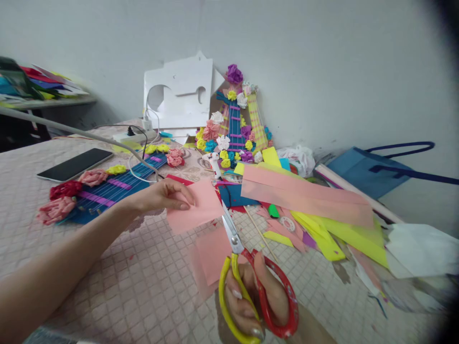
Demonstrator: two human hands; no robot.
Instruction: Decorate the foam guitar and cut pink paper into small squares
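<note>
Between the thumb and fingers of my left hand (175, 195) is a square of pink paper (201, 212), pinched near its left side and raised off the table. My right hand (247, 291) grips a pair of scissors (234, 239) with one yellow and one red handle. Their blades are slightly parted and point up and away, close to the right edge of the pink square. More pink paper (211, 255) lies on the table beneath the blades. Left of my left hand rests a blue guitar-shaped craft (125, 184) with paper flowers along it.
A phone (75, 164) lies at the left, with a white cable (89, 133) crossing nearby. A glue gun (213, 163) stands behind the paper. Pink strips (304, 193) and yellow paper (355, 234) pile up at the right. Flowered crafts (234, 122) and white board (179, 91) lean on the wall.
</note>
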